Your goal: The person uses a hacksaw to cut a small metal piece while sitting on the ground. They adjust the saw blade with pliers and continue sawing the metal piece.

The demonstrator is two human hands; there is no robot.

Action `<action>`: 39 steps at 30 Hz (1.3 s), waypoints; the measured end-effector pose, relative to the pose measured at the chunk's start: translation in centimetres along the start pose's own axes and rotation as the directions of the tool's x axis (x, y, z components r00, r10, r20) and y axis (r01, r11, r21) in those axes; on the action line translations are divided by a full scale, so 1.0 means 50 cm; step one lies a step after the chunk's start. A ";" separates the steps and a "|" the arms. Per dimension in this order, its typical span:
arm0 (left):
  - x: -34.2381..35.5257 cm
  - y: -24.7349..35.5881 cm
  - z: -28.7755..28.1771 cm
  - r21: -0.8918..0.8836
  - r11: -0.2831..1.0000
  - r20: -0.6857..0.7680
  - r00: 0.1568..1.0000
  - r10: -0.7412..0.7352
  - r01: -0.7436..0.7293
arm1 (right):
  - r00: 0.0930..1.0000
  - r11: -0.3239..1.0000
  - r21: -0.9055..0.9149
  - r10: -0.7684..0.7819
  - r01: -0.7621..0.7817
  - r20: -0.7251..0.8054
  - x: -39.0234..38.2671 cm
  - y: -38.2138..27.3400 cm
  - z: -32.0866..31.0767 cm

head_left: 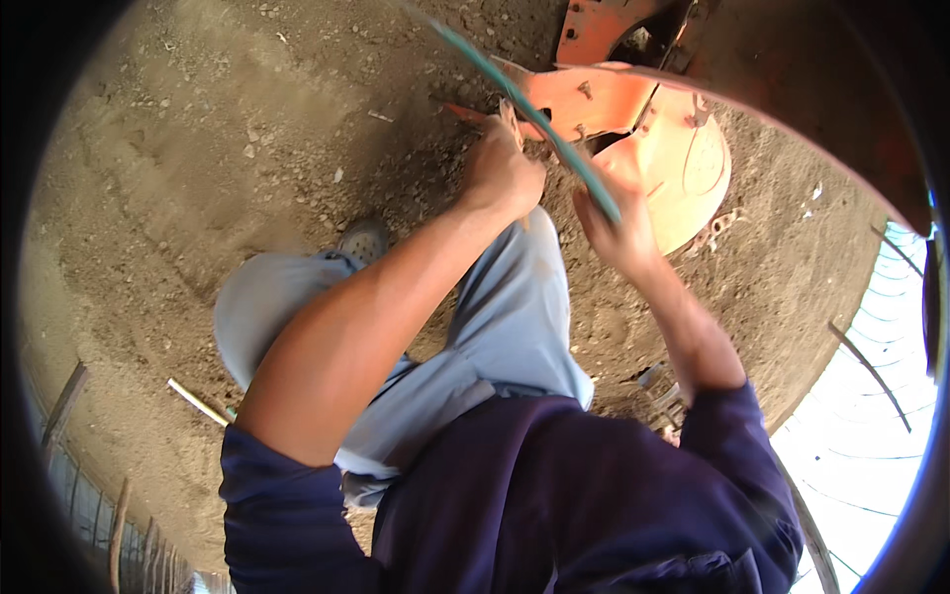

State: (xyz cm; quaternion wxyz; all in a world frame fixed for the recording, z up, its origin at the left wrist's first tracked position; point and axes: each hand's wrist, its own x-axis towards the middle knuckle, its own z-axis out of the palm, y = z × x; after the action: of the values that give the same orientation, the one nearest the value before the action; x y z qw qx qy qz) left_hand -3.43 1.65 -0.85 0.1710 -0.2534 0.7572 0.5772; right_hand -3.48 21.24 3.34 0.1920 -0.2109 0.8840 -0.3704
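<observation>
My left hand (pixel 503 178) is closed in a fist beside the orange metal machine part. A short, light-brown, wood-like piece (pixel 509 117) sticks up from its fingers. My right hand (pixel 621 230) is wrapped round the lower end of a long, thin green rod (pixel 524 122), slightly blurred. From there the rod slants up and to the left, passing in front of the orange machine part (pixel 574 94) and close by my left hand. Its exact kind does not show.
A rounded orange plate (pixel 683 173) and a large dark curved panel (pixel 792 69) belong to the machinery at the upper right. A chain-like metal piece (pixel 714 230) lies by the plate. Stony dirt ground (pixel 198 178) spreads around my bent legs. A pale stick (pixel 198 402) lies at left.
</observation>
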 end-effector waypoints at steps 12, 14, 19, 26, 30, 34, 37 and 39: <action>-0.014 0.000 0.004 0.044 0.995 -0.047 0.995 0.093 -0.091 | 0.999 0.992 0.117 0.039 -0.037 -0.016 0.028 0.012 0.024; -0.013 0.004 -0.001 0.056 0.998 0.014 1.000 0.006 -0.007 | 0.993 0.995 0.009 0.103 -0.104 0.058 -0.010 -0.020 -0.010; 0.003 0.003 0.005 0.112 0.988 0.051 0.993 -0.111 0.105 | 0.966 0.970 -0.099 0.233 -0.222 0.109 -0.122 -0.016 -0.082; 0.007 -0.004 -0.001 0.086 0.994 -0.002 0.998 0.061 -0.060 | 0.996 0.997 0.068 -0.040 0.045 -0.080 0.006 0.013 0.024; 0.007 -0.010 0.007 0.105 0.993 0.066 0.996 -0.059 0.052 | 0.994 0.992 -0.074 -0.107 0.105 -0.020 -0.164 0.007 -0.090; -0.006 -0.007 0.006 0.121 0.992 0.047 0.998 -0.036 0.030 | 0.997 0.992 -0.104 -0.074 0.077 0.034 -0.095 0.011 -0.060; -0.006 0.002 -0.003 0.034 0.999 0.049 0.998 -0.026 0.024 | 0.994 0.994 0.040 -0.099 0.101 -0.050 0.065 0.009 0.035; -0.006 0.002 -0.004 0.000 0.999 0.069 0.997 -0.036 0.036 | 0.999 0.999 0.042 -0.027 0.028 -0.036 0.012 0.002 0.012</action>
State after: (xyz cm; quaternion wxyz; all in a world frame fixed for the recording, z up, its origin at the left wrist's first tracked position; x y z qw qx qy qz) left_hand -3.21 1.52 -0.54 0.2071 -0.2469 0.7459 0.5829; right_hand -3.70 20.66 2.78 0.1754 -0.2123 0.8762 -0.3956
